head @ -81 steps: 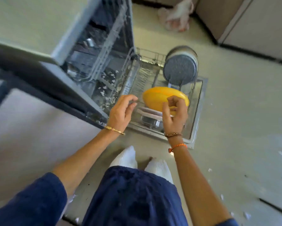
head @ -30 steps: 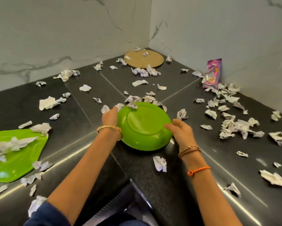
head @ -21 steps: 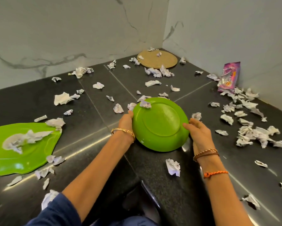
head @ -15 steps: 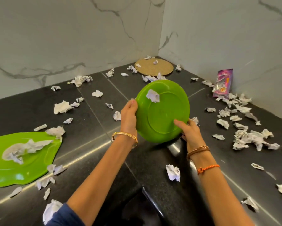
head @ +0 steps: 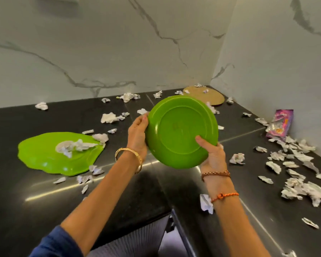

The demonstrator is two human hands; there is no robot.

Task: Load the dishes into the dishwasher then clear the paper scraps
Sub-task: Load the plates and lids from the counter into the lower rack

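I hold a round green plate (head: 182,129) tilted up above the black countertop (head: 44,191), its underside facing me. My left hand (head: 138,135) grips its left rim. My right hand (head: 211,153) grips the lower right rim, thumb on the underside. A second, leaf-shaped green plate (head: 44,156) lies flat on the counter to the left with crumpled paper scraps (head: 76,146) on it. Many more white paper scraps (head: 295,164) are strewn over the counter, thickest at the right. The dishwasher is out of view.
A round tan mat (head: 206,96) lies in the back corner. A purple snack packet (head: 281,125) leans by the right marble wall. Marble walls close the counter at the back and right. The counter's inner corner edge (head: 171,212) is below my arms.
I have turned from the dishwasher to the counter. Both hands took the round green plate off the counter and raised and tilted it; the scrap lying on it is gone.
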